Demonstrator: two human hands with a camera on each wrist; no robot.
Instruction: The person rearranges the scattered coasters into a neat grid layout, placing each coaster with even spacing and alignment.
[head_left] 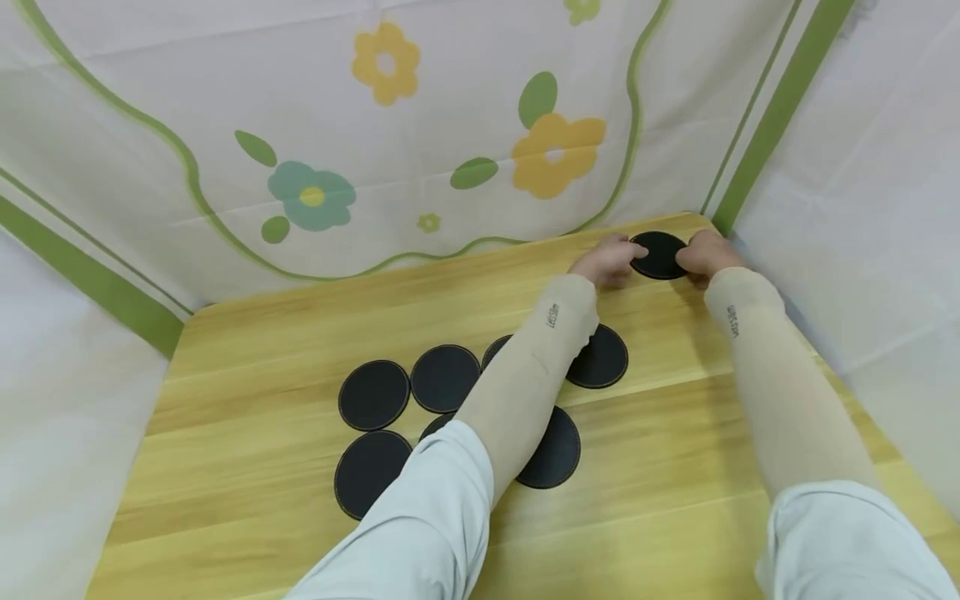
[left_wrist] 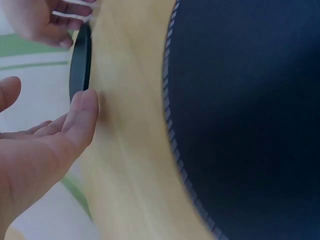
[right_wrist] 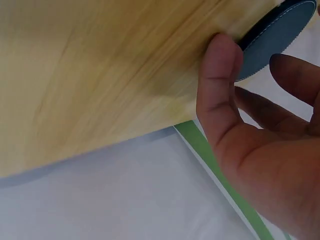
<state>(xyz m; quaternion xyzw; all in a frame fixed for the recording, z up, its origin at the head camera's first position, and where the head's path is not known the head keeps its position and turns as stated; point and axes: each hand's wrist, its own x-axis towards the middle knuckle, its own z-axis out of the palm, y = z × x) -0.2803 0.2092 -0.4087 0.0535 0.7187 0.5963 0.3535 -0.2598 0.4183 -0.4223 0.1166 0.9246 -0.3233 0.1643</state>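
At the table's far right corner, a round black coaster point(head_left: 658, 255) with a stitched rim lies between both hands. My left hand point(head_left: 606, 260) is at its left edge, thumb overlapping the top in the head view. In the left wrist view, one fingertip meets the rim of the coaster point(left_wrist: 80, 65) while the thumb stands apart from it. My right hand point(head_left: 708, 253) is at the opposite edge. Its fingers point(right_wrist: 217, 95) reach the coaster's rim low by the wood in the right wrist view, with the thumb held off above. Neither hand closes round the coaster.
Several more black coasters point(head_left: 374, 395) lie in two rows on the wooden table point(head_left: 247, 358), some partly hidden beneath my left sleeve point(head_left: 525, 383). A white cloth point(head_left: 420, 167) with flowers hangs along the far edge. White cloth also hangs on both sides.
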